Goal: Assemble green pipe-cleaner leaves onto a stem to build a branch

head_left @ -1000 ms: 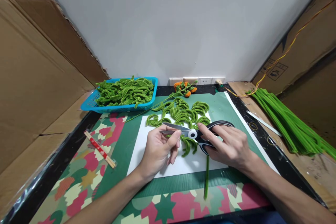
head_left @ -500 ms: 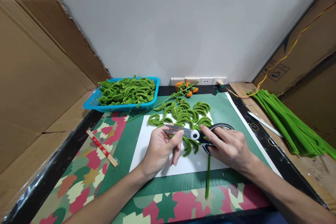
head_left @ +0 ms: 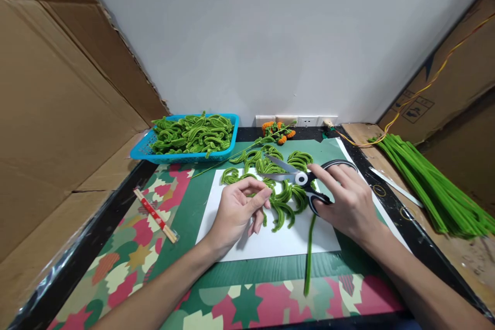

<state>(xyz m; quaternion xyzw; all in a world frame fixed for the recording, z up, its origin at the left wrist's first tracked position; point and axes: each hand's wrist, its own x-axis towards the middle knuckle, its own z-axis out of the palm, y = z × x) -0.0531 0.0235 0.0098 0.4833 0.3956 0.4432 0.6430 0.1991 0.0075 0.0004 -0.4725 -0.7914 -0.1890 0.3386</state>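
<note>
My right hand (head_left: 348,198) has its fingers through the black-and-grey handles of a pair of scissors (head_left: 301,178), whose blades are spread and point left. My left hand (head_left: 243,209) is closed in a pinch, thumb against the fingers, just below the blade tips. Whatever lies in that pinch is largely hidden, though green fuzz shows beside the fingers. Bunches of bent green pipe cleaners (head_left: 282,211) lie on a white sheet (head_left: 240,252) beyond and between the hands. One straight green pipe cleaner (head_left: 309,263) runs down from beneath the right hand toward the front.
At the back left, a blue basket (head_left: 181,157) holds many curled green pieces. Orange flowers on a green stem (head_left: 278,131) lie near the wall sockets (head_left: 307,121). Wrapped chopsticks (head_left: 157,215) sit at left; long green pipe cleaners (head_left: 433,185) are piled at right beside a cable.
The scissors have opened and moved right and slightly up, away from my left fingers. My left hand stays pinched in nearly the same place. The view has shifted slightly.
</note>
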